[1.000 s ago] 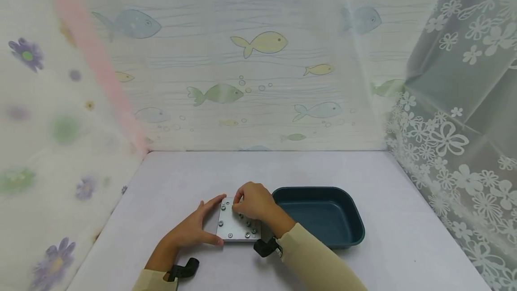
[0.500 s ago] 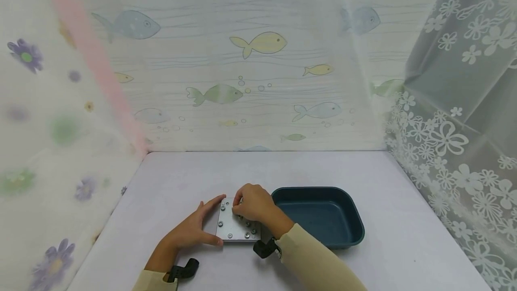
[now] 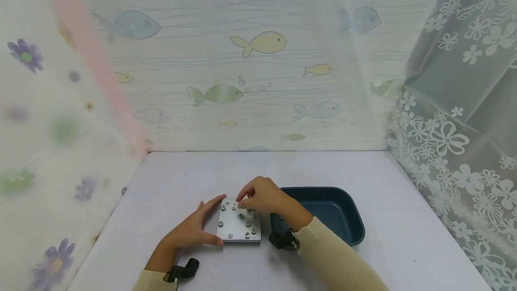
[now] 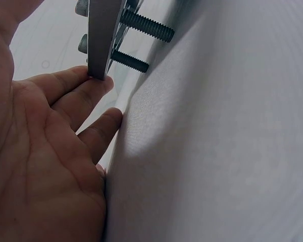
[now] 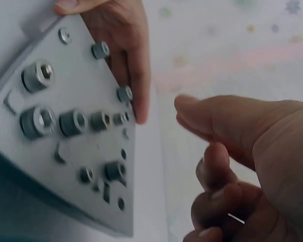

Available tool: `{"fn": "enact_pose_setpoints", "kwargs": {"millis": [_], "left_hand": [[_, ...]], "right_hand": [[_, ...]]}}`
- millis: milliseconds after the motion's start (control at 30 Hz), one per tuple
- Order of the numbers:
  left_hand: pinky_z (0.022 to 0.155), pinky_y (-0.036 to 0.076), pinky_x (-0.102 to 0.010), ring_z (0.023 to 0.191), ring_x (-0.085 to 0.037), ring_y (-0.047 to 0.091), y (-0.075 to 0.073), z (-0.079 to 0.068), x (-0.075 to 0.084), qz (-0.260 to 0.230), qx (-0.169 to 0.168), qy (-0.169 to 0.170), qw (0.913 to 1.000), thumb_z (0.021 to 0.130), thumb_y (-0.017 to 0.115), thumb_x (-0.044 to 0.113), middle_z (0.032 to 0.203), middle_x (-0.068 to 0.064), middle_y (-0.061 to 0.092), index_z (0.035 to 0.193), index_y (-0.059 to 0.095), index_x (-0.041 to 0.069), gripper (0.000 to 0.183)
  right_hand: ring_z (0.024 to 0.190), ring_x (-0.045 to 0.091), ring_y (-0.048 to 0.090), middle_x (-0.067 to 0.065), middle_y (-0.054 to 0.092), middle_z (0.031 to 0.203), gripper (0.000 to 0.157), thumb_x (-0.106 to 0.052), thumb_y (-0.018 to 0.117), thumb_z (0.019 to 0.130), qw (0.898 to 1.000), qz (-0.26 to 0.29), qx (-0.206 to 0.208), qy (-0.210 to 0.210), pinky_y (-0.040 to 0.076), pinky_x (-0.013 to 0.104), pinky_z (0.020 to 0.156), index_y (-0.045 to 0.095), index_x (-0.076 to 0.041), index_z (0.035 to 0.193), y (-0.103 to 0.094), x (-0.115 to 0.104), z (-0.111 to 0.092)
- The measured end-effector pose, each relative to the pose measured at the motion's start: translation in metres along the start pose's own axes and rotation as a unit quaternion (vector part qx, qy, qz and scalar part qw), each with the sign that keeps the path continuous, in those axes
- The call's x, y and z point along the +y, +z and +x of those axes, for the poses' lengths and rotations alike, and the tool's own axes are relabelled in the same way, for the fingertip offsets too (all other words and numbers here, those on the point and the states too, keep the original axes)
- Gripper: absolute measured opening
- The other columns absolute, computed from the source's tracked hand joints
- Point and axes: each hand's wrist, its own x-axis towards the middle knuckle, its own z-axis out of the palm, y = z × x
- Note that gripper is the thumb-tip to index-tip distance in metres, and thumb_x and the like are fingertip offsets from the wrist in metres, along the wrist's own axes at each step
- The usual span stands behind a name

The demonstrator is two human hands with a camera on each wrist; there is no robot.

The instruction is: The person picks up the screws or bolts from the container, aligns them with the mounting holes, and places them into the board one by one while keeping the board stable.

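A square silver metal plate (image 3: pixel 232 229) carries several socket-head screws (image 5: pixel 35 121) of differing sizes, plus some bare holes and slots (image 5: pixel 106 192). Threaded screw shanks (image 4: pixel 147 25) stick out beneath it, as the left wrist view shows. My left hand (image 3: pixel 193 227) grips the plate by its left side, thumb at the front corner and fingers at the back corner and edge. Over the plate's back right part hovers my right hand (image 3: pixel 264 196), thumb and forefinger apart, the other fingers loosely curled. In the right wrist view nothing shows between those fingers.
A dark teal rectangular tray (image 3: pixel 358 219) stands to the right of the plate, partly covered by my right wrist and sleeve. The white tabletop (image 3: pixel 194 169) ends at a fish-print curtain (image 3: pixel 258 116) behind. Black wrist cameras (image 3: pixel 183 269) sit on both wrists.
My right hand has moved up and to the right, its fingers spreading, so more screws on the plate now show. The left hand and the plate stay where they were.
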Motion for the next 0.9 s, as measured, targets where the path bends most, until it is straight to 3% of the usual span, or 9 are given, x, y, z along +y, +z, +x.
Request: {"fn": "enact_pose_setpoints", "kwargs": {"millis": [267, 500, 700, 900], "left_hand": [[0.117, -0.004, -0.079, 0.157, -0.050, -0.010, 0.001, 0.001, 0.001, 0.000, 0.004, 0.009, 0.9999, 0.061, 0.097, 0.049, 0.173, 0.002, 0.021, 0.163, 0.029, 0.039, 0.123], [0.120, -0.006, -0.075, 0.159, -0.046, -0.009, 0.002, 0.000, 0.002, 0.000, 0.009, 0.012, 0.9999, 0.060, 0.097, 0.049, 0.173, 0.001, 0.022, 0.163, 0.029, 0.039, 0.124], [0.121, -0.005, -0.074, 0.159, -0.046, -0.007, 0.001, 0.000, 0.002, 0.006, 0.010, 0.015, 0.9998, 0.060, 0.098, 0.049, 0.173, 0.001, 0.022, 0.163, 0.029, 0.036, 0.125], [0.120, -0.004, -0.075, 0.158, -0.047, -0.008, 0.001, 0.000, 0.002, 0.003, 0.009, 0.009, 0.9999, 0.059, 0.098, 0.049, 0.173, 0.002, 0.023, 0.163, 0.030, 0.038, 0.124]], "right_hand": [[0.074, 0.014, 0.057, -0.011, 0.072, 0.082, 0.015, -0.031, 0.082, 0.091, 0.997, 0.032, -0.052, -0.055, 0.044, 0.023, 0.058, 0.085, -0.026, 0.104, -0.028, 0.018, -0.019], [0.086, 0.016, 0.071, 0.000, 0.077, 0.097, 0.017, -0.020, 0.083, 0.090, 0.986, 0.109, -0.087, -0.086, 0.058, 0.023, 0.074, 0.084, -0.013, 0.105, -0.048, 0.047, -0.036], [0.092, 0.017, 0.076, -0.001, 0.080, 0.099, 0.018, -0.018, 0.084, 0.087, 0.982, 0.127, -0.116, -0.078, 0.063, 0.030, 0.081, 0.084, -0.016, 0.105, -0.063, 0.074, -0.048], [0.091, 0.015, 0.076, -0.005, 0.081, 0.095, 0.015, -0.021, 0.086, 0.086, 0.982, 0.095, -0.155, -0.047, 0.063, 0.029, 0.080, 0.085, -0.019, 0.100, -0.065, 0.095, -0.053]]}}
